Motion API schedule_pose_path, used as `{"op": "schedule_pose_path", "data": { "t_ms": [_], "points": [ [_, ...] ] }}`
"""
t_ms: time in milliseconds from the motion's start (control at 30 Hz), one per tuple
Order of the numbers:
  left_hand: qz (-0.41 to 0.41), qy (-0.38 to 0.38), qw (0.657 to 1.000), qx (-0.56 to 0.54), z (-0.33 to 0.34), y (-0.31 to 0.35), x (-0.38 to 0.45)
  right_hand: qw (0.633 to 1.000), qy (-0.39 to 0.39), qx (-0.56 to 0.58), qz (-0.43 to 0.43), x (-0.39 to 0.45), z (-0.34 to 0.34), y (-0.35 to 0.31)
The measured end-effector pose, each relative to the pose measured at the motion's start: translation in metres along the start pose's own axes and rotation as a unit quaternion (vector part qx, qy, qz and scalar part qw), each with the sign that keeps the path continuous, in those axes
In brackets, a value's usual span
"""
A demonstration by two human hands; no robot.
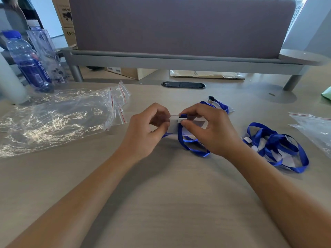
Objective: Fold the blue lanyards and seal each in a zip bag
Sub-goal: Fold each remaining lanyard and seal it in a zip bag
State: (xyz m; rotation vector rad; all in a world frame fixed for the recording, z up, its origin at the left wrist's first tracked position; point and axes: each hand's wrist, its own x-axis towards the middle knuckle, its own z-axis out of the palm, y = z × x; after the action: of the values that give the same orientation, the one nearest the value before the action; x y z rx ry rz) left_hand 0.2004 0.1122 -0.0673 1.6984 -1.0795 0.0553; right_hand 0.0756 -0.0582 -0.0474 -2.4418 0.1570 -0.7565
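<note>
At the table's middle, my left hand [148,129] pinches the left end of a clear badge holder [173,118]. My right hand [207,127] pinches its white clip, where a blue lanyard [186,140] is attached. That lanyard's ribbon loops down onto the table under my right hand. Behind my right hand lies another blue lanyard [221,104] with a black clip. A loose heap of blue lanyards [279,147] with clear holders lies to the right. A pile of clear zip bags [59,115] with red seal lines lies to the left.
Two water bottles [26,59] stand at the far left. A grey desk divider [179,58] on legs crosses the back, with a black cable port [183,85] in front of it. More clear zip bags [315,127] lie at the right edge.
</note>
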Motion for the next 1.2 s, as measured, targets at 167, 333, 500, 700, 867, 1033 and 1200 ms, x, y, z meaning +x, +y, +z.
{"op": "schedule_pose_path", "data": {
  "t_ms": [167, 333, 500, 700, 867, 1033, 1200],
  "points": [
    [0.008, -0.001, 1.000, -0.018, 0.002, 0.003, -0.002, 0.998, 0.003, 0.061, 0.012, 0.000, 0.001, -0.002],
    [0.040, 0.007, 0.999, 0.036, 0.005, 0.004, -0.001, 0.995, 0.000, 0.099, 0.023, 0.001, 0.001, -0.003],
    [0.056, 0.006, 0.996, 0.064, 0.004, 0.002, 0.000, 0.990, -0.011, 0.139, 0.024, 0.000, 0.001, -0.004],
    [0.056, 0.002, 0.996, 0.070, 0.005, -0.002, 0.001, 0.994, -0.016, 0.109, 0.016, 0.002, 0.002, -0.003],
    [0.046, -0.005, 0.997, 0.064, 0.008, -0.004, 0.001, 0.996, -0.018, 0.089, -0.001, 0.002, 0.002, -0.005],
    [0.023, -0.011, 0.999, 0.048, 0.010, -0.001, 0.001, 0.996, -0.007, 0.084, 0.001, 0.002, 0.001, -0.004],
    [0.004, -0.017, 0.999, 0.039, 0.011, -0.001, 0.001, 0.997, -0.017, 0.073, 0.010, 0.003, 0.001, -0.003]
  ]
}}
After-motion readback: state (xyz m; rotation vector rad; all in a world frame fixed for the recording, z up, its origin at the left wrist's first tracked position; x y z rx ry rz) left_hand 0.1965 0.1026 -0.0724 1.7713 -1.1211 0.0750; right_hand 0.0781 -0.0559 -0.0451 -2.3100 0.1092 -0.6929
